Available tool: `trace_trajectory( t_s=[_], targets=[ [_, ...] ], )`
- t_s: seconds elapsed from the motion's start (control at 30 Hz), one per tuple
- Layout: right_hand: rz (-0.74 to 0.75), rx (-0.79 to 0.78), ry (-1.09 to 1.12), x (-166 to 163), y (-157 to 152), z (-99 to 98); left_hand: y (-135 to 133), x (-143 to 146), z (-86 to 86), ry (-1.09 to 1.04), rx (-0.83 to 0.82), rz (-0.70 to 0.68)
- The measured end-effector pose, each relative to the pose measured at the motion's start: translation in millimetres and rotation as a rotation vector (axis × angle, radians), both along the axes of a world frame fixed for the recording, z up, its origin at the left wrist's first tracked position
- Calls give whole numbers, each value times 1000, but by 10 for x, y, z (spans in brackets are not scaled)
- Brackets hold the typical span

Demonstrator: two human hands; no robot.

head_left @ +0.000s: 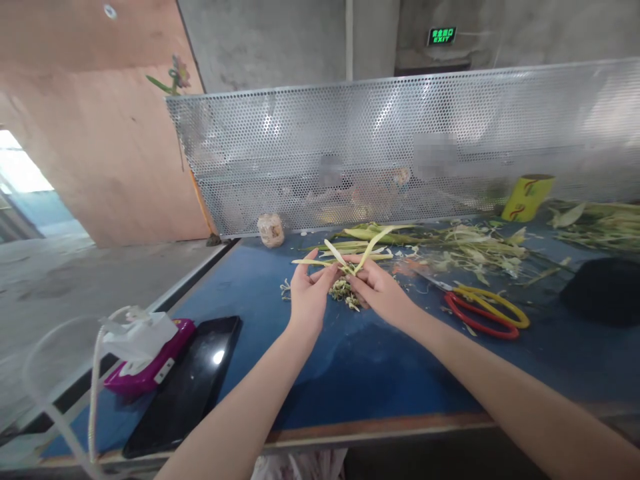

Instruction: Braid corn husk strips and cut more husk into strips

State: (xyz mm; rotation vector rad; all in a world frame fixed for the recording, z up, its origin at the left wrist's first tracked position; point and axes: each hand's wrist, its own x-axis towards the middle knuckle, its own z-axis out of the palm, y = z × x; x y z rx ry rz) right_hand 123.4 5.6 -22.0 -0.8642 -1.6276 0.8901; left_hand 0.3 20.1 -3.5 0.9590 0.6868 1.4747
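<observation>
My left hand [309,293] and my right hand [379,288] meet over the blue table [350,360], fingertips pinched on a pale yellow-green flower [350,261] whose long narrow petals spread up and outward. Both hands grip it from either side. A small heap of greenish plant bits [344,292] lies on the table directly beneath and between the hands.
Red and yellow scissors [483,311] lie right of my right hand. Stems and petal scraps [465,247] litter the table's back. A yellow tape roll [527,197], a dark object [605,290], a black phone [187,387], a magenta device [147,363] and a perforated metal screen [400,147] surround the area.
</observation>
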Motion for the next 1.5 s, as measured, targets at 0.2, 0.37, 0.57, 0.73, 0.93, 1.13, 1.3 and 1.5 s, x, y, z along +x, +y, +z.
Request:
trace_trajectory(
  t_s=[0.2,0.37,0.57,0.73,0.93,1.13,1.3,1.5],
  targets=[
    [133,-232,239,-8,14,27,-1,2,2,31,34,-30],
    [260,-305,453,-19,-3,64,-15,14,-26,50,-2,-60],
    [292,-281,511,-37,-34,81,-67,53,-50,21,66,-175],
    [354,-350,478,-54,-54,75,-82,58,-42,50,152,-145],
    [430,-383,507,5,-97,132,-79,-10,30,100,201,-197],
    [443,-394,479,36,-104,163,-43,-25,11,106,216,-233],
    [453,-386,418,-9,-130,138,-60,-6,35,97,176,-194],
    [509,-411,319,29,-86,141,-32,-34,32,117,180,-167]
  ],
)
